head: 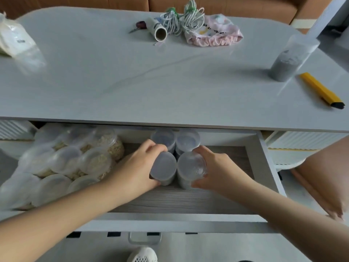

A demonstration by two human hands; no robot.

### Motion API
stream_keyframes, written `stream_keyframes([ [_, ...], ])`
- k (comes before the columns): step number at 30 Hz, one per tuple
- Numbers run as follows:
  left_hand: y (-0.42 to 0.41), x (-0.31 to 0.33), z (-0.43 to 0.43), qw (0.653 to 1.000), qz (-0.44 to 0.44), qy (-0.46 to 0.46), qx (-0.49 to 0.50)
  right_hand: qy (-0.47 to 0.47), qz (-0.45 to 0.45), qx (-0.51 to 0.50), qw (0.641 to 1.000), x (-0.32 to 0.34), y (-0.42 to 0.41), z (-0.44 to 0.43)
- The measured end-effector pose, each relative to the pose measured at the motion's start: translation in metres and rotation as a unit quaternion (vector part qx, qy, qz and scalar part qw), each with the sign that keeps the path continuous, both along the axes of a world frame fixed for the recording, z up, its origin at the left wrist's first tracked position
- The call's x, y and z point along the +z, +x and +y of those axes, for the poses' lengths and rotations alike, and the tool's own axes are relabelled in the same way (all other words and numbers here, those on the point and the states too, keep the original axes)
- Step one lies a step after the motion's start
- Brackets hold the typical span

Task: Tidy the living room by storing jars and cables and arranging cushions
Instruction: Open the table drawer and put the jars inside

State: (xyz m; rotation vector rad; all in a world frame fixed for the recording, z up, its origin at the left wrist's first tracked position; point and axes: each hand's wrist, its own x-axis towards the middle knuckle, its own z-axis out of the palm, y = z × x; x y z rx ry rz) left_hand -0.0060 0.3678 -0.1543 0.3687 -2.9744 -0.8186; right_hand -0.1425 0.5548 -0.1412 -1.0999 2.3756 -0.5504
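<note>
The drawer (264, 167) under the grey table stands pulled out. My left hand (137, 167) grips a clear lidded jar (165, 168) of grey powder standing in the drawer. My right hand (217, 167) grips a second such jar (189, 167) right beside it. Two more jars (176, 138) stand behind these, at the drawer's back. Several jars of pale grain (75, 159) fill the drawer's left side. One grey-powder jar (290, 59) remains on the tabletop at the right. A bundle of white cables (183, 19) lies at the table's far side.
On the table (132, 72) lie a cardboard tube (158, 29), a pink cloth cap (217, 31), a yellow utility knife (323, 91) and a plastic bag (13, 36) at the left. A brown sofa (226, 4) stands behind. My knee (324, 167) is right of the drawer.
</note>
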Motion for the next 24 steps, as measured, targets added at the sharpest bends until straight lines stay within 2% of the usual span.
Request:
stream_keyframes([
  [5,-0.003,-0.005,0.0,0.998,-0.014,-0.056,-0.002,-0.002,0.019,0.001,1.0,-0.018,-0.005,-0.005],
  [11,-0.003,0.003,0.0,0.985,-0.049,-0.167,0.001,0.009,0.03,0.003,1.0,-0.025,-0.009,-0.007],
  [15,-0.005,0.037,0.006,0.977,-0.085,-0.192,0.035,0.05,0.033,-0.001,0.998,-0.003,-0.018,0.005],
  [17,-0.012,0.065,0.009,0.976,-0.095,-0.194,0.032,0.046,0.069,-0.029,0.996,0.02,-0.027,0.017],
  [21,-0.063,0.112,0.027,0.991,0.031,-0.125,0.022,-0.058,0.17,-0.167,0.969,0.067,-0.067,0.046],
  [24,-0.136,0.126,0.052,0.991,0.125,-0.041,-0.019,-0.06,0.259,-0.259,0.928,0.079,-0.118,0.066],
])
